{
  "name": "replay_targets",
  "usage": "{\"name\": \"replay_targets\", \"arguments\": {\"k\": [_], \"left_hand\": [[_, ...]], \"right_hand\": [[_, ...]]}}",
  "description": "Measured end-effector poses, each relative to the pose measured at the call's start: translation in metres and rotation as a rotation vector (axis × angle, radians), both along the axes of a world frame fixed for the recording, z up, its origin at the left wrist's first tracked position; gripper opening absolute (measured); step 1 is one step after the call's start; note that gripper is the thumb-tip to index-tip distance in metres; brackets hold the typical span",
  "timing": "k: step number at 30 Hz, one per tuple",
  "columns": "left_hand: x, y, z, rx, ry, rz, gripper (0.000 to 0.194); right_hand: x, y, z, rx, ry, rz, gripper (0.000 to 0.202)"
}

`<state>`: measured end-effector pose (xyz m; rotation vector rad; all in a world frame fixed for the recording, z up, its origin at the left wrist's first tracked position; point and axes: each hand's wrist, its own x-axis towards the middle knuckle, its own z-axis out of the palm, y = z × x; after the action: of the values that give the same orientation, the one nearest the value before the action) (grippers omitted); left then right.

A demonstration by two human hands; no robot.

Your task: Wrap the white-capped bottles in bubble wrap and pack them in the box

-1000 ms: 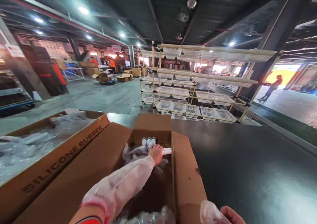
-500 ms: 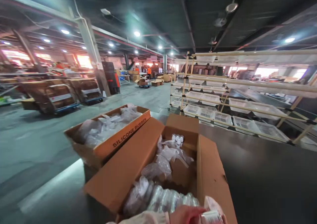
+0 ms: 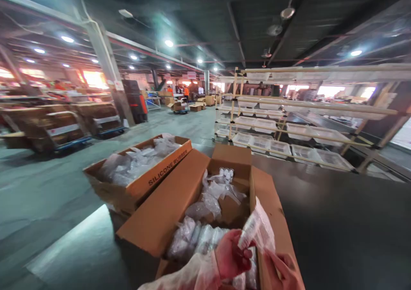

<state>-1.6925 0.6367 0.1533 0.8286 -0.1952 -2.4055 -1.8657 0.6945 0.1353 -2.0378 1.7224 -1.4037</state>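
Observation:
An open cardboard box (image 3: 173,206) stands on a dark table, with wrapped clear items (image 3: 205,237) in its near part and loose plastic bags (image 3: 212,200) beyond them. White-capped pieces (image 3: 226,175) lie at its far end. Over the near right part of the box, my left hand (image 3: 231,254) has curled fingers at the lower edge of a white translucent plastic bag (image 3: 259,226). On the right, my right hand (image 3: 282,270) pinches the bag's lower corner. Whether anything is inside the bag cannot be made out.
Left of the open box stands a carton marked SILICONE RUBBER (image 3: 168,168), filled with plastic bags. The dark table (image 3: 324,221) extends right. Behind it is a rack (image 3: 321,106) with white trays. Loaded carts (image 3: 69,129) stand at the left; people are far back.
Both hands have come further into view. The white bag now stands raised between them, where a clear item showed at the fingers before. The view has shifted slightly to the right.

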Motion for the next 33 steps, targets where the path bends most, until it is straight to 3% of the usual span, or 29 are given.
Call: {"name": "replay_targets", "arguments": {"k": [2, 4, 7, 9, 10, 13, 15, 20, 24, 27, 33], "left_hand": [[0.0, 0.01, 0.009, -0.15, -0.012, 0.02, 0.029], [-0.001, 0.02, 0.013, -0.452, -0.157, -0.018, 0.029], [-0.002, 0.026, 0.015, -0.785, -0.323, -0.182, 0.031], [-0.001, 0.025, 0.013, -0.753, -0.291, -0.257, 0.033], [0.0, 0.025, 0.012, -0.68, -0.23, -0.236, 0.034], [0.001, 0.025, 0.004, -0.421, 0.019, -0.033, 0.027], [-0.001, 0.027, -0.004, -0.372, 0.096, 0.052, 0.027], [-0.011, 0.031, -0.027, -0.519, -0.077, 0.084, 0.026], [-0.013, 0.027, -0.037, -0.498, -0.197, 0.074, 0.02], [-0.012, 0.02, -0.035, -0.49, -0.254, 0.077, 0.02], [-0.005, 0.012, -0.01, -0.52, -0.471, 0.128, 0.021]], "right_hand": [[0.013, 0.009, 0.009, -0.071, -0.039, -0.015, 0.024], [0.024, 0.016, 0.017, -0.178, -0.052, -0.062, 0.022], [0.035, 0.023, 0.026, -0.279, 0.023, -0.003, 0.028], [0.037, 0.028, 0.03, -0.269, 0.074, 0.092, 0.035], [0.038, 0.031, 0.032, -0.249, 0.086, 0.131, 0.037], [0.041, 0.039, 0.035, -0.175, 0.037, 0.174, 0.032], [0.044, 0.042, 0.035, -0.152, -0.027, 0.167, 0.025], [0.047, 0.04, 0.025, -0.135, -0.066, 0.179, 0.019], [0.051, 0.039, 0.01, -0.084, -0.045, 0.278, 0.024], [0.062, 0.041, 0.005, -0.07, -0.095, 0.332, 0.025], [0.076, 0.039, 0.01, -0.06, -0.146, 0.313, 0.024]]}}
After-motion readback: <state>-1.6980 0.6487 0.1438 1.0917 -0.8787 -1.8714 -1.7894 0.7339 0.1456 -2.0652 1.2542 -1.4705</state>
